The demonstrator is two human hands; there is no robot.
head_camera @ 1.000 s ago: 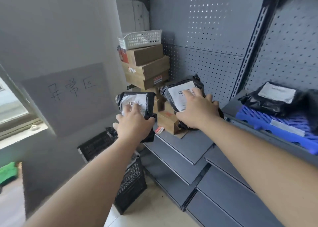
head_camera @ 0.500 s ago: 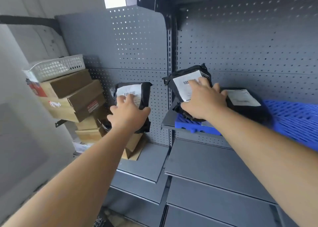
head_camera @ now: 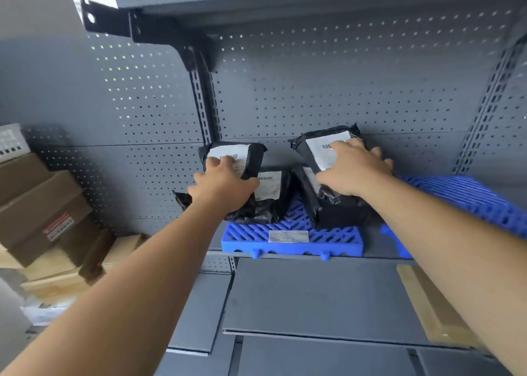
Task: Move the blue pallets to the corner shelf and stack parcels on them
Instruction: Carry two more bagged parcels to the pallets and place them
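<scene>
Soft daylight, blown-out top left, blurred edges.

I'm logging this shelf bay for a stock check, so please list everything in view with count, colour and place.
black parcels: four, black with white labels, on the near blue pallet, two held.
blue pallets: two, blue, on the shelf, the second at right.
cardboard boxes: several, brown, stacked at left.
white basket: one, atop the boxes.
pegboard shelving: grey, behind.
cardboard sheet: one, tan, lower right shelf.
left hand: on the left upper parcel.
right hand: on the right upper parcel.
</scene>
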